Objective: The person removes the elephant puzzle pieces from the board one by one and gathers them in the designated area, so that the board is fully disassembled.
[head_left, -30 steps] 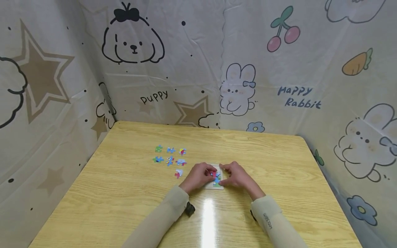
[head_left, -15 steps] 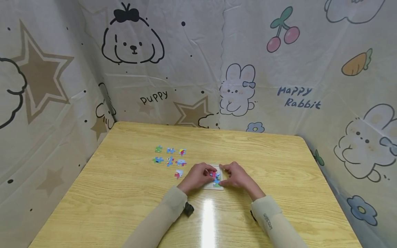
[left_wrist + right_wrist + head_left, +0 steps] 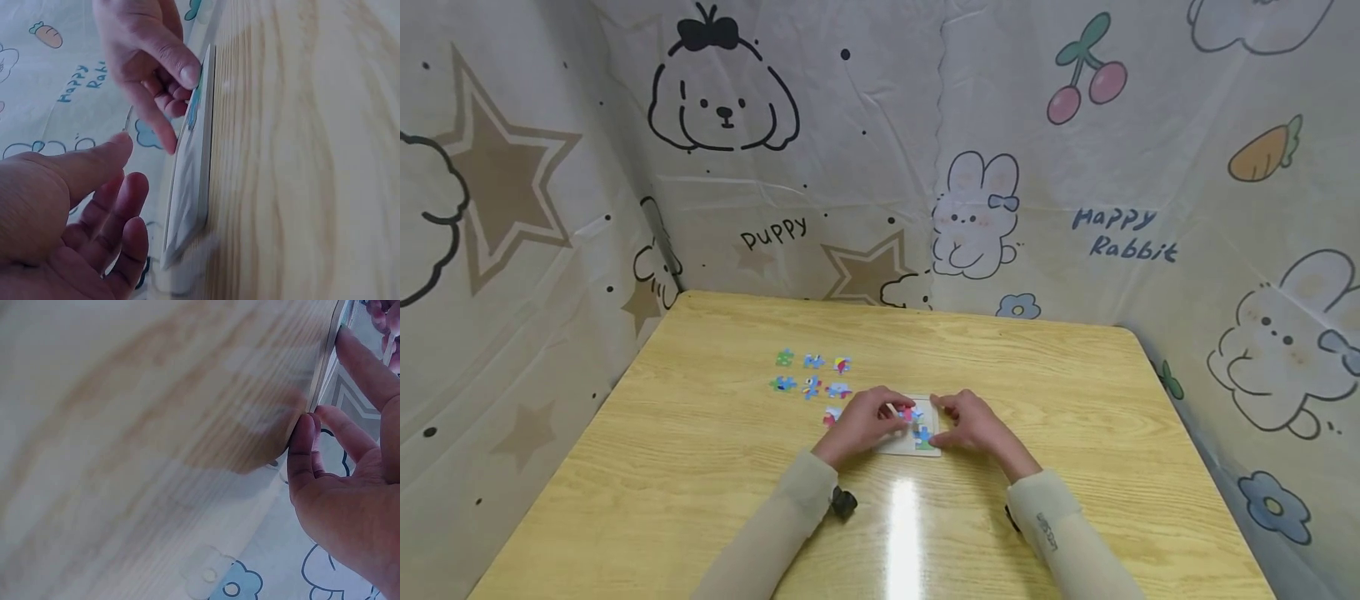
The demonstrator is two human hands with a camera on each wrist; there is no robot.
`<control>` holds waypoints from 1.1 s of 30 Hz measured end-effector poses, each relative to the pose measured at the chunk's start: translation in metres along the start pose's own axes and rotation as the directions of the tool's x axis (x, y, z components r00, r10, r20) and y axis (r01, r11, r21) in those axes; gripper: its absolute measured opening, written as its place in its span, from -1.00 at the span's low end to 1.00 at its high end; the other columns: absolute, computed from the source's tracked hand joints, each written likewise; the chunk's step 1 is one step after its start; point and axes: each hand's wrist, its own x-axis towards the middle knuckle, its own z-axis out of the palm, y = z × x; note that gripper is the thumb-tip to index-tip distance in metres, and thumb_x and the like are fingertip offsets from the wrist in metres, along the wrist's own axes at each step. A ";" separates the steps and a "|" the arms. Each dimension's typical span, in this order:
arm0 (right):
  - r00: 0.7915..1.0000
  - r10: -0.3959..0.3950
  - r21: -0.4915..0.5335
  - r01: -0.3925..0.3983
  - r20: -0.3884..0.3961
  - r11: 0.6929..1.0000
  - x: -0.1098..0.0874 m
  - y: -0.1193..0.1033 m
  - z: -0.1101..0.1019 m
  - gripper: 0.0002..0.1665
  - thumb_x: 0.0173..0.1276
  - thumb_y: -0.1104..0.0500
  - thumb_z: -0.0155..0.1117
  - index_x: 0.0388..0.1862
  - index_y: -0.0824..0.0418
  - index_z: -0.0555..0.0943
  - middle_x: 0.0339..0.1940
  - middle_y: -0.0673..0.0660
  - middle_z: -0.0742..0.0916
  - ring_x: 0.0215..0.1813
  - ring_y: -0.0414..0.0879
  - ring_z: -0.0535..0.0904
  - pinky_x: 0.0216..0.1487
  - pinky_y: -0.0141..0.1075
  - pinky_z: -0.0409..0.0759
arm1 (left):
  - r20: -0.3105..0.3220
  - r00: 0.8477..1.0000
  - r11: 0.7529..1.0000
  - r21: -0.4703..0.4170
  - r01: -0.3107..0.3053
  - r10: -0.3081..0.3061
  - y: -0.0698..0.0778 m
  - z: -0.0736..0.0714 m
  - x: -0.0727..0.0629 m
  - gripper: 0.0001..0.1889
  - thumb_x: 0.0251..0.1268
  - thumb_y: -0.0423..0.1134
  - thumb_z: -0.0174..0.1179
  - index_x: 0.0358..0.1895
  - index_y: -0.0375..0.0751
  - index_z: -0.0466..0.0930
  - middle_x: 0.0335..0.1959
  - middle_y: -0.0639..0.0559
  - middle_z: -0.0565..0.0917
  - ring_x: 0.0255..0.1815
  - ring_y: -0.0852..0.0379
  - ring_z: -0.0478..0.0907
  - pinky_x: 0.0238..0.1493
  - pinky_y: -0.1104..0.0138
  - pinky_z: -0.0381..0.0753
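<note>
A pink-and-blue jigsaw piece is pinched between the thumb and index finger of my left hand, above the puzzle tray. In the left wrist view that piece shows only as a thin edge at the fingertips. The pale, flat puzzle tray lies on the table, with a blue-and-green jigsaw piece in its near right corner. My right hand grips the tray's right side, thumb near that corner and index finger near the far one. In the right wrist view its fingers meet the tray's edge.
Several loose jigsaw pieces lie in rough rows left of the tray; the closest one is partly behind my left hand. Patterned curtains rise behind and beside the wooden table.
My left hand has shifted left and slightly away from me, taking the pink-and-blue piece off from beside the blue-and-green one. My right hand stays in place on the tray.
</note>
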 end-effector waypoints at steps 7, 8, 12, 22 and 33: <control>1.000 -0.019 0.005 0.019 0.002 1.000 0.001 -0.001 0.000 -0.09 0.14 0.07 0.68 0.47 0.17 0.52 0.10 0.19 0.65 0.00 -0.01 0.46 0.09 -0.11 0.56 | -0.047 0.999 1.000 0.022 -0.005 0.006 -0.012 -0.015 -0.014 -0.72 0.41 -0.27 0.36 0.14 -0.05 0.75 0.02 0.07 0.71 -0.18 0.21 0.62 -0.09 0.32 0.66; 1.000 -0.024 0.007 0.024 0.000 1.000 0.001 -0.001 0.001 -0.08 0.13 0.07 0.69 0.46 0.18 0.52 0.09 0.18 0.65 0.00 -0.01 0.45 0.08 -0.12 0.56 | -0.053 0.999 1.000 0.021 -0.004 0.005 -0.013 -0.017 -0.017 -0.72 0.41 -0.28 0.36 0.14 -0.05 0.75 0.01 0.07 0.71 -0.18 0.20 0.61 -0.09 0.31 0.66; 1.000 -0.027 0.012 0.027 -0.006 1.000 0.000 -0.001 0.002 -0.08 0.12 0.09 0.69 0.46 0.19 0.52 0.09 0.18 0.65 -0.02 -0.01 0.43 0.06 -0.14 0.54 | -0.068 0.998 1.000 0.022 0.010 -0.009 -0.018 -0.026 -0.026 -0.71 0.41 -0.27 0.35 0.15 -0.03 0.74 -0.01 0.11 0.70 -0.17 0.20 0.60 -0.09 0.32 0.65; 1.000 -0.017 0.013 0.017 -0.006 1.000 -0.006 -0.003 -0.002 -0.09 0.14 0.11 0.68 0.47 0.19 0.51 0.09 0.20 0.63 -0.01 0.00 0.43 0.06 -0.13 0.54 | -0.106 0.994 0.998 0.059 -0.016 0.022 -0.024 -0.047 -0.055 -0.70 0.41 -0.27 0.35 0.17 -0.10 0.72 0.10 -0.02 0.71 -0.21 0.22 0.60 -0.13 0.38 0.64; 1.000 -0.011 0.016 0.011 -0.003 1.000 -0.005 -0.004 0.000 -0.09 0.15 0.10 0.68 0.47 0.19 0.51 0.08 0.20 0.62 -0.02 0.01 0.44 0.04 -0.14 0.53 | -0.157 0.986 0.995 0.077 0.065 -0.053 -0.045 -0.082 -0.088 -0.67 0.40 -0.28 0.36 0.19 -0.08 0.71 0.05 0.01 0.69 -0.16 0.16 0.62 -0.10 0.33 0.66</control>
